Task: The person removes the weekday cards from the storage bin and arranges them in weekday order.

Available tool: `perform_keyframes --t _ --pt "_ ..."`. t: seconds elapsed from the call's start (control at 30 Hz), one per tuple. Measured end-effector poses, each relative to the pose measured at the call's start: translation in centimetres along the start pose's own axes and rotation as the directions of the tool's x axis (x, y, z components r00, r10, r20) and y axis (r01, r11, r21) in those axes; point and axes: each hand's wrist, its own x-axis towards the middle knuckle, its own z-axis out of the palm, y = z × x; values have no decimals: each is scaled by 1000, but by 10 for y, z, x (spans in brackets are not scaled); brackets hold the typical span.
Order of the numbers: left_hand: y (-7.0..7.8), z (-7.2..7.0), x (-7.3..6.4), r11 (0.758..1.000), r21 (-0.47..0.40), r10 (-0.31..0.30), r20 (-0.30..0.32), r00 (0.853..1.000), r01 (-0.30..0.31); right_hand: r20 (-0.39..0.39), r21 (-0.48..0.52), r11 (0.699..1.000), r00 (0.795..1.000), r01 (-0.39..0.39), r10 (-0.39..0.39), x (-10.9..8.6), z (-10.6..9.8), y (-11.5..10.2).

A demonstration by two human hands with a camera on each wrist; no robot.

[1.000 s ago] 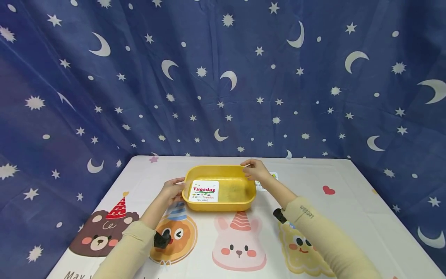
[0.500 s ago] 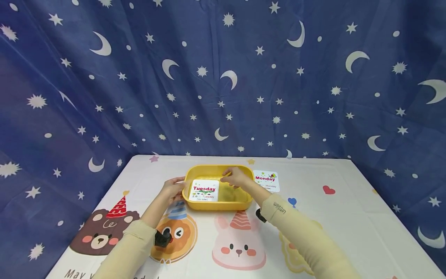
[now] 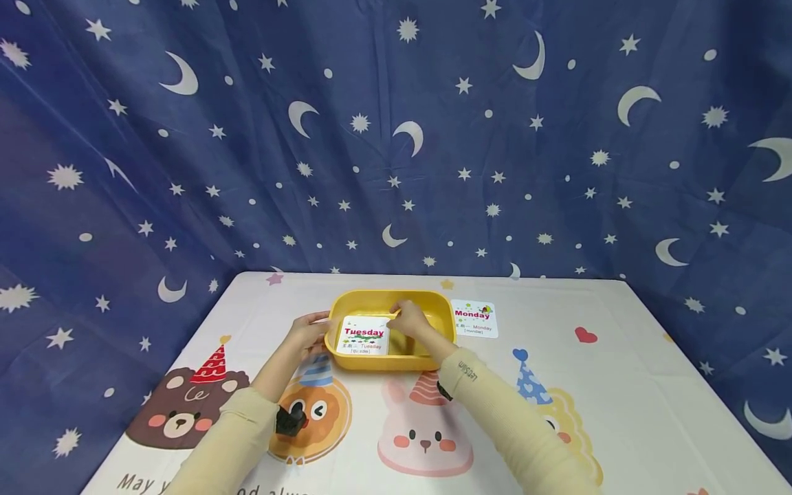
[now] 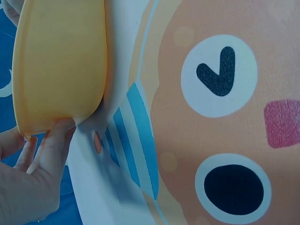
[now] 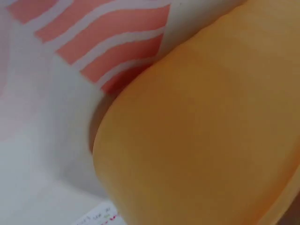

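Observation:
A yellow plastic tray stands on the table. My left hand grips its left end; in the left wrist view the thumb is at the rim and the fingers lie against the outer wall. Inside the tray, on the left, lies a white "Tuesday" card. Over the tray, my right hand has its fingertips at that card's right edge. Whether they pinch the card cannot be made out, and the right wrist view shows the tray's wall instead of the fingers.
To the right of the tray, close to its wall, lies a "Monday" card on the table. The white tablecloth carries printed cartoon figures. A blue curtain with moons and stars hangs behind the table.
My right hand has moved left from the tray's right end to the Tuesday card, uncovering the Monday card. My left hand has stayed on the tray's left end.

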Motion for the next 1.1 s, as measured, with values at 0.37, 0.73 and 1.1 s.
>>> perform_keyframes --t 0.37,0.73,1.1 --pt "-1 -5 -3 1000 -13 13 -2 1000 -13 31 -4 999 998 -48 48 -15 7 -41" --pt "-1 0 0 1000 -3 8 10 1000 -8 151 -50 972 960 -231 236 -91 -53 -139" --pt "1 -2 0 1000 -12 5 15 1000 -5 150 -146 970 965 -192 214 -92 -47 -137"
